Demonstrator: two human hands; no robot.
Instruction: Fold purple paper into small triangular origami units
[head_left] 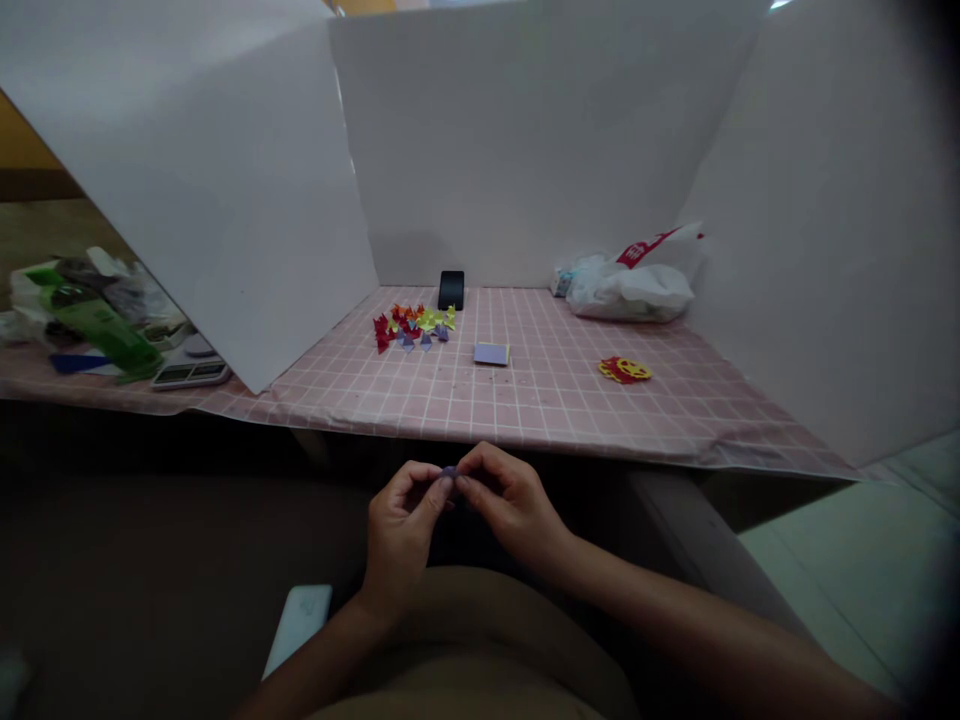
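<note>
A small folded piece of purple paper [448, 471] is pinched between my two hands, just in front of the table's front edge. My left hand [401, 515] grips it with thumb and forefinger from the left. From the right, my right hand [510, 500] pinches its other side; most of the paper is covered by fingertips. On the table lies a stack of purple and yellow paper squares [491, 354]. Left of that stack is a cluster of small folded paper pieces [409, 325] in red, orange, yellow and purple.
A pink checked tablecloth [540, 410] covers the table, with white panels [525, 140] around it. A black phone [451, 290] and a white plastic bag [637, 285] stand at the back. Red and yellow cut-out shapes [625, 370] lie right. A green bottle [97, 320] and scale [191, 374] sit left.
</note>
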